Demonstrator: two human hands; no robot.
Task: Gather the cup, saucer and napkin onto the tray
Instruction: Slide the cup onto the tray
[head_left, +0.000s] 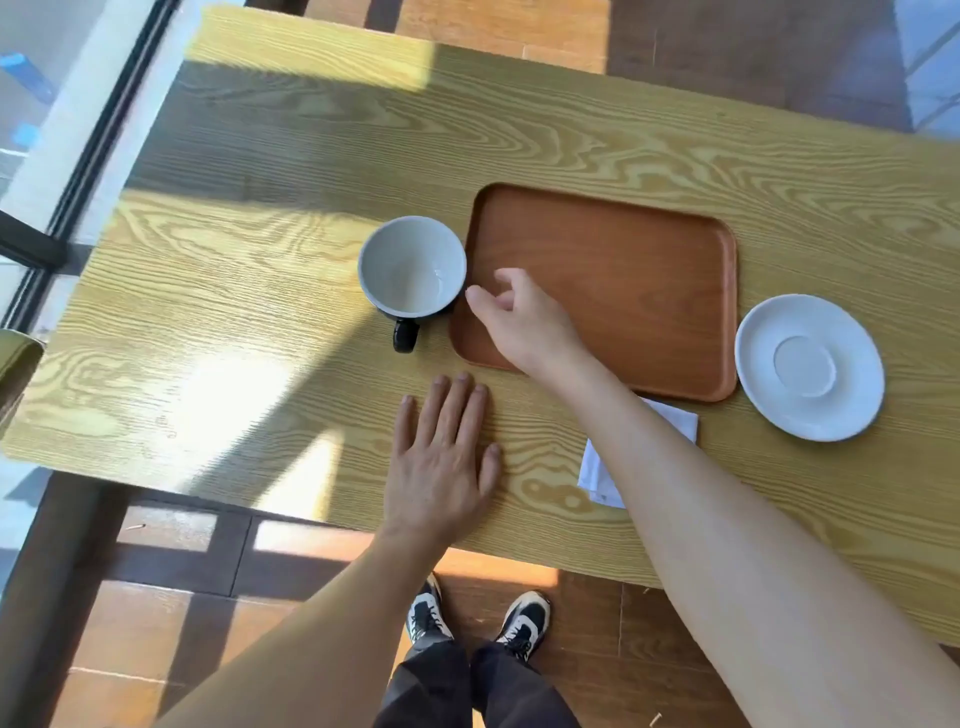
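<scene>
An empty brown wooden tray (639, 270) lies mid-table. Touching its left edge stands a cup (411, 265), white inside and black outside, with its handle pointing toward me. A white saucer (809, 367) rests on the table just right of the tray. A white napkin (597, 473) lies near the tray's front edge, mostly hidden under my right forearm. My right hand (519, 317) hovers over the tray's left end, fingers loosely curled and apart, just right of the cup and holding nothing. My left hand (447, 457) lies flat on the table in front of the cup.
The wooden table (260, 312) has its front edge close to my body and its left edge beside a window frame (78, 171). Bright sun patches fall on the left half. My feet stand on the tiled floor below.
</scene>
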